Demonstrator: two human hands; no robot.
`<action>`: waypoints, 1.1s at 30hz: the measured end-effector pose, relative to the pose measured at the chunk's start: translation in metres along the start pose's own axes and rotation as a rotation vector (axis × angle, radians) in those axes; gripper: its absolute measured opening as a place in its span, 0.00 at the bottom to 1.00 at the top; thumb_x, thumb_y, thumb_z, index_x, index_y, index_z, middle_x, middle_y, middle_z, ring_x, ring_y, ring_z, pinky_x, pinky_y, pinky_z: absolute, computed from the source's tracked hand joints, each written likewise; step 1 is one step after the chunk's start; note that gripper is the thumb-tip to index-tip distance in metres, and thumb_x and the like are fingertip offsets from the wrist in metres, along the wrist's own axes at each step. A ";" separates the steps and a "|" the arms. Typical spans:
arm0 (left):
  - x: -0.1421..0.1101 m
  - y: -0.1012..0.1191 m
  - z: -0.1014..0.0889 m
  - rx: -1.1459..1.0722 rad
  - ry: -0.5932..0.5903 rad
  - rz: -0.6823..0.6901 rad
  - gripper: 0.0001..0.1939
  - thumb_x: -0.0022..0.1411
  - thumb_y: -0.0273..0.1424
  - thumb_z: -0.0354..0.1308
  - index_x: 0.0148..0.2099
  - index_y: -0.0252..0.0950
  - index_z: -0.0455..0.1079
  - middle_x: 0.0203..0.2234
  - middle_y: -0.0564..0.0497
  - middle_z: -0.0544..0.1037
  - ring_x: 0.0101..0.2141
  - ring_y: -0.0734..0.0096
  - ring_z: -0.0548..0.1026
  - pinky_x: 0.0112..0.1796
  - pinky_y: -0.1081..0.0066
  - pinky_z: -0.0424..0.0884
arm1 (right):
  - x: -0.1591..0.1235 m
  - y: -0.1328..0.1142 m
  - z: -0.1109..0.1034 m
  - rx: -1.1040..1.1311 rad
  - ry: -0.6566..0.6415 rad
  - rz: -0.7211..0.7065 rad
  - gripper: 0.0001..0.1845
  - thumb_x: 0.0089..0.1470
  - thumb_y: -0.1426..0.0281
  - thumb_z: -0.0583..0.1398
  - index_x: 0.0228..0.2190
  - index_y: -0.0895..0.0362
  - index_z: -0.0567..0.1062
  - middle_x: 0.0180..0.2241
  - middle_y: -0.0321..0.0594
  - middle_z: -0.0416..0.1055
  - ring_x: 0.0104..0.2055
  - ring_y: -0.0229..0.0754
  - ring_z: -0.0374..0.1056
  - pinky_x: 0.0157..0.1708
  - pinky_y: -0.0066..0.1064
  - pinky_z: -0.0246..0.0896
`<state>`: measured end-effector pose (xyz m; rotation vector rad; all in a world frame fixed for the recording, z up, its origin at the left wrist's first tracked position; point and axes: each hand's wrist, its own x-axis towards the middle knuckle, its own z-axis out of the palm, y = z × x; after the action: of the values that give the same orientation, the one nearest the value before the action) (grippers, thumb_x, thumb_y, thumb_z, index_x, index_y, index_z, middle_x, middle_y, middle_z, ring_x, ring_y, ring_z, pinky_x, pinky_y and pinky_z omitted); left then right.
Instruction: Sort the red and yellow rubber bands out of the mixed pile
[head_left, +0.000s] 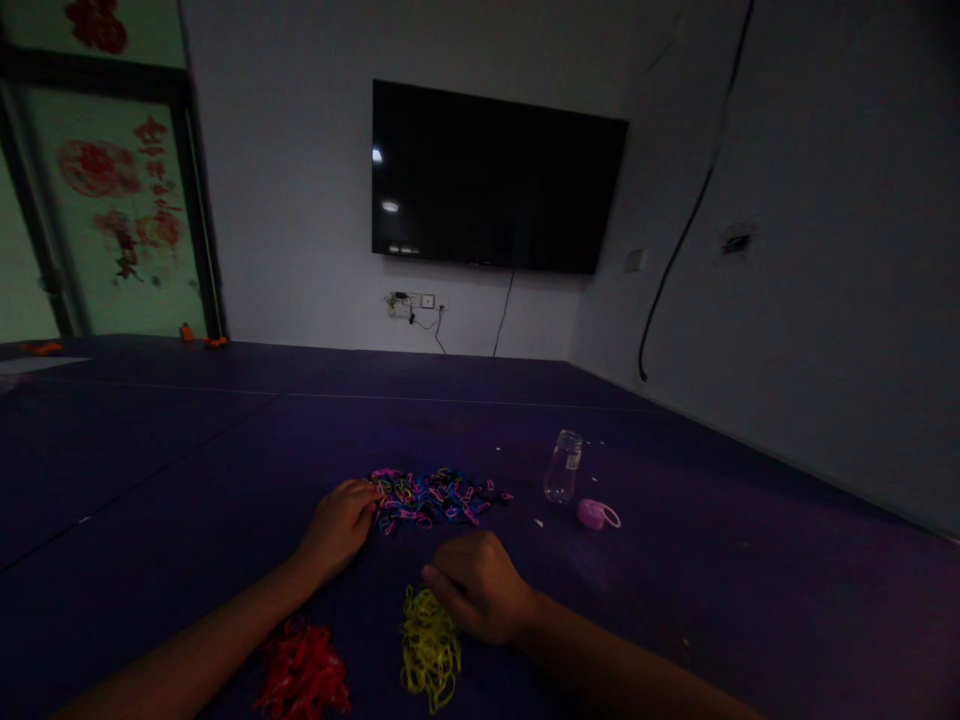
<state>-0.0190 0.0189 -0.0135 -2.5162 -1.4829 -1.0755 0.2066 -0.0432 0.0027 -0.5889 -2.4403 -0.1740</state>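
A loose pile of mixed small rubber bands (pixel 439 497), pink, blue, yellow and dark, lies on the dark purple surface. At the left edge of this pile is my left hand (pixel 339 528), its fingers bent together against the bands; what they pinch is too small to make out. My right hand (pixel 484 588) is curled closed just above and right of a heap of yellow rubber bands (pixel 430 650). Its fingertips are hidden, so anything in them cannot be seen. Below my left forearm lies a heap of red rubber bands (pixel 304 672).
To the right of the mixed pile stands a clear uncapped bottle (pixel 562 470), with a pink lid with a loop (pixel 592 514) beside it. Small white scraps (pixel 538 523) lie nearby. A television (pixel 499 175) hangs on the far wall; a black cable (pixel 686 235) runs down the right wall.
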 end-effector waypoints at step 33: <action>0.001 0.004 -0.005 0.020 -0.070 -0.024 0.14 0.55 0.22 0.51 0.34 0.38 0.77 0.37 0.48 0.80 0.40 0.62 0.75 0.44 0.63 0.68 | 0.001 0.000 0.000 0.025 0.034 -0.011 0.25 0.64 0.67 0.42 0.17 0.57 0.59 0.15 0.33 0.57 0.17 0.33 0.51 0.20 0.30 0.41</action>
<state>-0.0185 0.0155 -0.0083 -2.5544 -1.5362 -0.9806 0.2059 -0.0432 0.0028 -0.5568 -2.4097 -0.1563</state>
